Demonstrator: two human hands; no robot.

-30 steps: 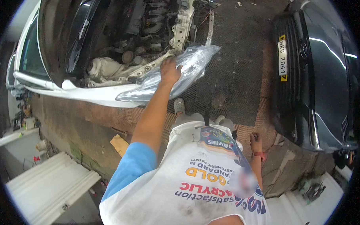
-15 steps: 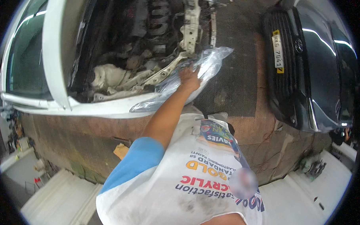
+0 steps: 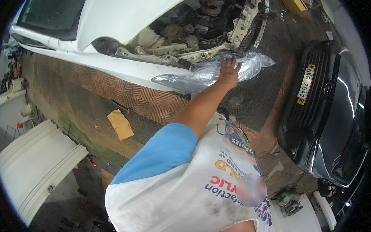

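Observation:
My left hand [image 3: 229,72] lies palm down, fingers spread, on a long pointed piece wrapped in clear plastic [image 3: 252,63]. That piece sits at the front corner of a white car, where a headlight goes; the crinkled, shiny film hides its details. Just beyond my fingers runs the bare cream metal front frame [image 3: 237,32], with the engine bay [image 3: 176,36] exposed behind it. The white fender [image 3: 129,73] meets the wrapped piece on its left. Over the bay stands the white hood [image 3: 123,15]. My right hand is out of the picture.
A dark car [image 3: 345,113] faces the white one from the right. On the floor to the left lie a yellow-brown folded piece [image 3: 120,124] and a hammer-like tool [image 3: 122,107]. White panels [image 3: 36,164] lie at lower left. A yellow box [image 3: 293,3] is at the far right.
The view has turned, so the cars appear shifted and more of the hood's white surface shows. My left hand stays on the wrapped piece, its fingers now more spread.

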